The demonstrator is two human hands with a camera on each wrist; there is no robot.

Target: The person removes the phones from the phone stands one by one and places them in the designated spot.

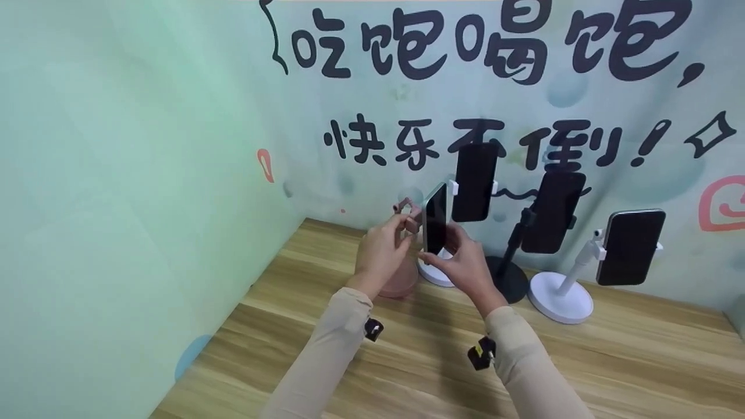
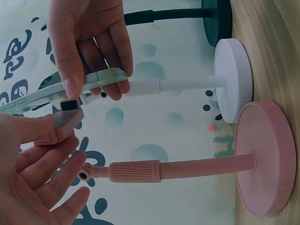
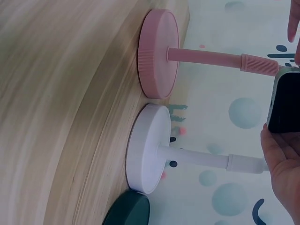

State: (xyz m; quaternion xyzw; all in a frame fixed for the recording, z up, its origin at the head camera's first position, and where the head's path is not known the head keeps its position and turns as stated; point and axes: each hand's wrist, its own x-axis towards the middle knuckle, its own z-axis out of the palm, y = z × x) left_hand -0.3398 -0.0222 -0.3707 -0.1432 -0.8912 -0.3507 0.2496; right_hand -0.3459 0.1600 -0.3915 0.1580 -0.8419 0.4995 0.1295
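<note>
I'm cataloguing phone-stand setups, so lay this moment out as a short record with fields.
Left hand: pinches the pink clamp
Right hand: holds a green-edged phone
Held phone's seating: close to the clamp; cannot tell if clamped
Pink stand: base on the wooden table
Middle white stand: carries a second phone
Black stand: carries a third phone
Rightmost white stand: carries a fourth phone

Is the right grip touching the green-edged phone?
Touching. The left wrist view shows the right grip holding the green-edged phone, thumb and fingers against it.
</note>
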